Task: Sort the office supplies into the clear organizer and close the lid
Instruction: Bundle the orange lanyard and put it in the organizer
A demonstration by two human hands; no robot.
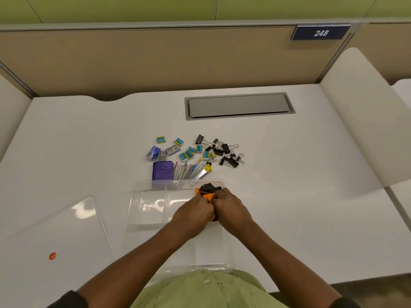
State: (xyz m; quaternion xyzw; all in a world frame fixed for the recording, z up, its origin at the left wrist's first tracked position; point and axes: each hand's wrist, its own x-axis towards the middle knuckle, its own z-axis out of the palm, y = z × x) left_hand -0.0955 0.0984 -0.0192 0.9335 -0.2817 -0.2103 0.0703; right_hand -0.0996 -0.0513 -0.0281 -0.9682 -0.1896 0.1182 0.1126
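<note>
A clear organizer (142,196) with dividers lies open on the white desk in front of me. My left hand (193,211) and my right hand (231,207) both grip an orange and black stapler (208,191) over the organizer's far right compartment. Its clear lid (60,227) lies flat to the left, with a small orange sticker on it. Beyond the organizer lie a purple box (162,173), several utility blades and cutters (193,170), several small staple boxes (189,152) and a pile of black binder clips (224,152).
A grey cable hatch (239,106) is set into the desk at the back. Beige partition walls enclose the desk on three sides, with a blue sign reading 248 (321,32) at the upper right.
</note>
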